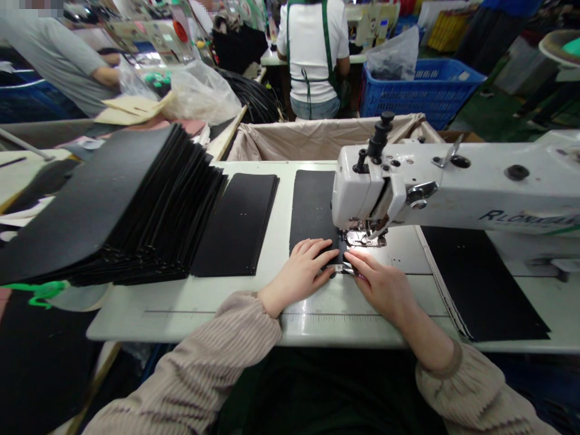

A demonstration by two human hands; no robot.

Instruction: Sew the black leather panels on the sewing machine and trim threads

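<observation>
A flat black panel (312, 202) lies on the pale sewing table, its right side at the presser foot (366, 237) of a white sewing machine (453, 181). My left hand (301, 272) rests its fingers on the panel's near part, with the thumb closed in at the near edge. Close beside it, my right hand (385, 287) is curled in front of the presser foot. Small silver blades, apparently thread snips (348, 267), stick out from under its fingers toward the left thumb. The right palm and the snips' handles are hidden.
A tall leaning stack of black panels (113, 199) fills the left, with a smaller pile (235, 223) beside it. More black panels (484, 284) lie right of the needle. Beyond stand a cloth-lined bin (317, 142), a blue crate (421, 90) and a seated person (315, 54).
</observation>
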